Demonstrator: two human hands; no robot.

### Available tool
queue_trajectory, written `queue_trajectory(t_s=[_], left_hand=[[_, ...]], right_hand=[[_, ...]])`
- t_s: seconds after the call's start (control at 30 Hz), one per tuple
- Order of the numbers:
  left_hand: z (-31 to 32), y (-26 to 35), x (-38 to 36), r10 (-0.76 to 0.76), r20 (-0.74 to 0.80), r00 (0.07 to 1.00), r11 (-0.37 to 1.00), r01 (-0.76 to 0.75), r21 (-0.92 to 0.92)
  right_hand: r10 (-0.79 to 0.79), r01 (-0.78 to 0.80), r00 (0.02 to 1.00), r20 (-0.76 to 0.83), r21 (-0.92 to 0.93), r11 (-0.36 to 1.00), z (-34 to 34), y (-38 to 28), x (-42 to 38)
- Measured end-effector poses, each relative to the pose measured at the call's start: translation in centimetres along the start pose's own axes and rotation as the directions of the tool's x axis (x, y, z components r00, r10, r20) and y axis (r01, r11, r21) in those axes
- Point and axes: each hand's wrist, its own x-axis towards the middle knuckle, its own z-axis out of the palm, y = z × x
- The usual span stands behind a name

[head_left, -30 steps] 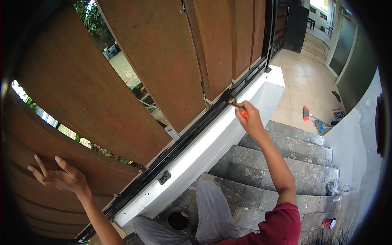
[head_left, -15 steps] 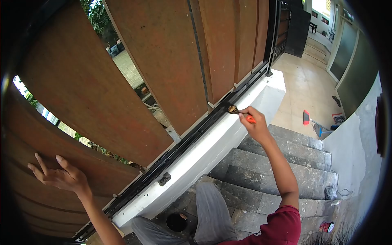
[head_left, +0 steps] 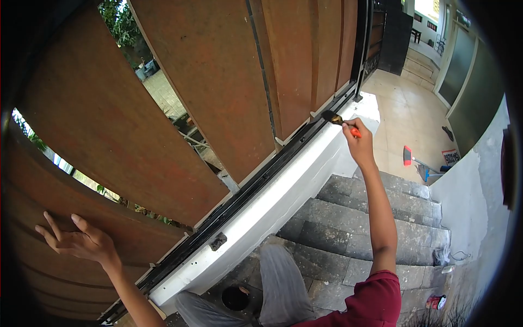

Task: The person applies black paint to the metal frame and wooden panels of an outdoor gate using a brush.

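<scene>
My right hand (head_left: 358, 143) grips a paintbrush (head_left: 336, 118) by its orange handle, with the dark bristles against the black metal rail (head_left: 261, 180) at the foot of the fence. My left hand (head_left: 81, 240) is spread, fingers apart, at the brown fence panel (head_left: 103, 163) on the left; nothing is in it. Below the rail runs a white ledge (head_left: 239, 222) with a dark patch on its top. A round container with dark contents (head_left: 235, 298) stands between my knees.
Grey stone steps (head_left: 348, 223) go down beside the white wall. A red-headed broom (head_left: 408, 156) and a blue brush (head_left: 424, 173) lie on the tiled floor at right. A small can (head_left: 436, 302) sits on the lower right paving.
My right hand has moved the paintbrush up and to the right along the rail. My left hand stays at nearly the same spot on the panel.
</scene>
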Motion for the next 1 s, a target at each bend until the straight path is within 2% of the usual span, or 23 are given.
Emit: queue_trajectory(t_s=[0.2, 0.27, 0.33, 0.4, 0.47, 0.53, 0.67, 0.7, 0.73, 0.8, 0.87, 0.93, 1.0], left_hand=[[0.1, -0.2, -0.1, 0.025, -0.003, 1.0, 1.0, -0.025, -0.011], [0.1, -0.2, -0.3, 0.012, 0.004, 1.0, 1.0, -0.012, 0.009], [0.1, -0.4, -0.3, 0.0, 0.012, 1.0, 1.0, 0.0, 0.023], [0.1, -0.4, -0.3, 0.023, 0.014, 1.0, 0.999, -0.023, 0.028], [0.0, 0.0, -0.1, 0.014, 0.017, 1.0, 1.0, -0.014, 0.009], [0.0, 0.1, 0.0, 0.002, 0.024, 1.0, 1.0, -0.002, -0.006], [-0.1, 0.2, 0.1, 0.009, 0.027, 1.0, 1.0, -0.009, 0.011], [-0.2, 0.3, 0.1, 0.0, 0.032, 0.999, 1.0, -0.001, 0.018], [-0.1, 0.2, 0.0, -0.002, 0.033, 0.999, 1.0, 0.001, 0.019], [0.3, -0.4, -0.2, 0.042, -0.015, 0.999, 0.999, -0.043, -0.032], [0.3, -0.1, 0.0, 0.036, -0.019, 0.999, 0.999, -0.037, -0.039], [0.1, -0.1, -0.1, 0.027, -0.022, 0.999, 0.999, -0.028, -0.044], [0.0, -0.3, -0.2, 0.004, 0.038, 0.999, 0.999, -0.002, -0.046]], right_hand=[[-0.065, 0.06, 0.991, -0.115, -0.048, 0.997, 1.4, 5.8, 6.1], [0.003, -0.014, 0.994, -0.111, -0.096, 0.995, 1.6, 6.9, 7.5], [0.01, -0.021, 0.995, -0.099, -0.109, 0.994, 2.0, 6.9, 7.8], [-0.068, 0.064, 0.997, -0.027, -0.13, 0.989, 2.4, 6.4, 7.6], [-0.036, 0.042, 0.999, 0.036, -0.163, 0.986, 2.3, 4.4, 6.4], [-0.113, 0.128, 0.988, 0.108, -0.135, 0.983, 2.4, 2.6, 4.8], [-0.065, 0.079, 0.979, 0.193, -0.066, 0.995, 1.2, -1.1, 2.8], [0.016, -0.002, 0.975, 0.22, -0.061, 0.998, 0.5, -1.8, 2.8], [0.015, -0.001, 0.975, 0.221, -0.062, 0.998, 0.5, -1.2, 3.0], [0.114, -0.158, 0.972, 0.207, 0.21, 0.965, 0.2, 1.9, 4.2], [0.123, -0.16, 0.972, 0.2, 0.184, 0.97, -0.2, 4.7, 5.7], [0.128, -0.139, 0.986, 0.105, 0.11, 0.984, -0.7, 6.2, 7.1], [0.133, -0.142, 0.989, 0.071, 0.126, 0.982, -0.6, 7.0, 7.8]])
